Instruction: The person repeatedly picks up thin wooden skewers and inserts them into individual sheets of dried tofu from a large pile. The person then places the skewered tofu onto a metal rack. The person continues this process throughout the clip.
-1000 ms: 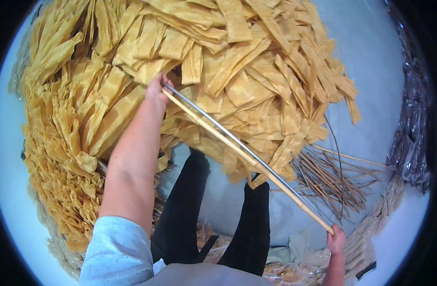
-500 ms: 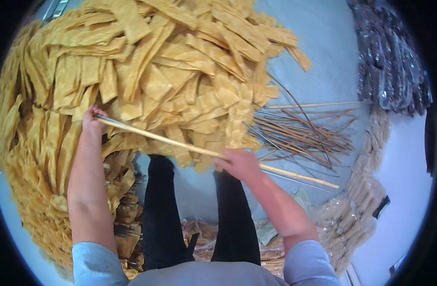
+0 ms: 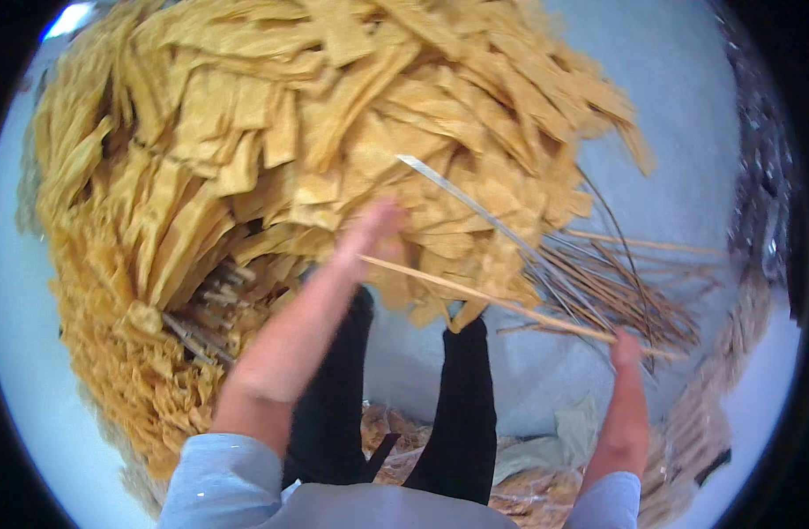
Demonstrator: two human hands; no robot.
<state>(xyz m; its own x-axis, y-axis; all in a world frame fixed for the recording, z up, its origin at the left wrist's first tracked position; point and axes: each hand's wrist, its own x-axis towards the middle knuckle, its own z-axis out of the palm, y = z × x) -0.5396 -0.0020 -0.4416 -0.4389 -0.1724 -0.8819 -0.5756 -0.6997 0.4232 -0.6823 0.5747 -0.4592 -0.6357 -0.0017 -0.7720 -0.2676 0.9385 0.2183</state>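
Observation:
My right hand [image 3: 626, 347], at the right, is closed around a pale wooden stick [image 3: 484, 301] near its right end. The stick slants up to the left, and its far end comes close to my left wrist. A narrow grey strip [image 3: 475, 207] runs above the stick and meets it near my right hand; whether that hand grips it too, I cannot tell. My left hand [image 3: 375, 227] is over the heap of wrinkled yellow strips [image 3: 246, 101], which look like dried bean curd. Its fingers are smeared by motion.
A bundle of thin brown sticks [image 3: 620, 282] lies on the grey floor [image 3: 669, 106] beside the heap. Dark shiny packs [image 3: 761, 159] line the right edge. Pale wrapped packs [image 3: 686, 467] and a light cloth [image 3: 545, 450] lie at the lower right. My black-clad legs [image 3: 457, 406] stand between.
My left hand has moved right and away from the stick's end. My right hand has slid toward its other end. The grey strip has swung apart from the stick. The view has shifted left.

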